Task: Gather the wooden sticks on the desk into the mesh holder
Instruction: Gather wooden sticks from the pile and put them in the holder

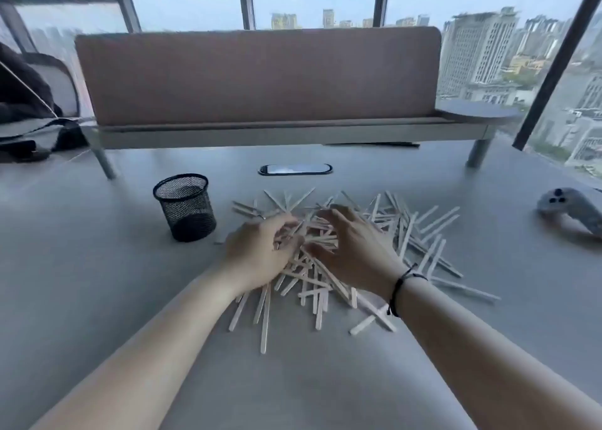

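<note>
A loose pile of several pale wooden sticks (413,234) lies spread across the middle of the grey desk (97,283). A black mesh holder (185,206) stands upright to the left of the pile, and I see no sticks in it. My left hand (260,250) lies on the pile's left part with its fingers curled round a few sticks. My right hand (351,250) rests on the pile's middle, fingers bent over the sticks and facing the left hand. Sticks under both palms are hidden.
A grey game controller (570,209) lies at the desk's right edge. A cable port with a dark oval cover (294,169) sits behind the pile. A padded divider on a raised shelf (260,78) closes the back. Dark bags (29,104) lie at far left.
</note>
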Demonstrator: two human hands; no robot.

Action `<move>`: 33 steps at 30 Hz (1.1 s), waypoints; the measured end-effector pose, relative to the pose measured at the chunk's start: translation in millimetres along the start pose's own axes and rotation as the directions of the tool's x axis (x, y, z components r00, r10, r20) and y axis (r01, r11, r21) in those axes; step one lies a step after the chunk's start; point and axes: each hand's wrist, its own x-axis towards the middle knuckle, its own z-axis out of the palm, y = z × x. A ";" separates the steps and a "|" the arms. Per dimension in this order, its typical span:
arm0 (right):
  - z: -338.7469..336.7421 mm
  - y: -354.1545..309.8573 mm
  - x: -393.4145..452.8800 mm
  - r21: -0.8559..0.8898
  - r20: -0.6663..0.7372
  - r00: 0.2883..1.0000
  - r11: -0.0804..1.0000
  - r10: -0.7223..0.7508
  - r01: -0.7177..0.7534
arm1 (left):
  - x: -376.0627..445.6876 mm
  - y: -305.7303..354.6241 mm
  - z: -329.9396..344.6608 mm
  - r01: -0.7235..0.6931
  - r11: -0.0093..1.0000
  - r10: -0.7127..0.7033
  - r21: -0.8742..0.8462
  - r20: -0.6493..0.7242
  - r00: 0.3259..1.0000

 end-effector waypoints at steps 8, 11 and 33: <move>10.3 -1.5 -36.8 -0.168 -0.018 0.999 0.985 0.030 -0.032 | -31.0 -8.3 17.6 0.174 0.967 -0.194 0.188 0.093 0.977; 15.1 -2.2 -35.1 -0.171 -0.017 1.000 0.985 0.013 -0.016 | -27.2 -6.5 18.7 0.148 0.967 -0.173 0.207 0.104 0.979; 25.2 17.1 -6.6 0.022 -0.022 0.998 0.998 -0.051 0.052 | -5.7 -25.5 32.5 0.052 0.996 -0.052 0.070 -0.001 0.999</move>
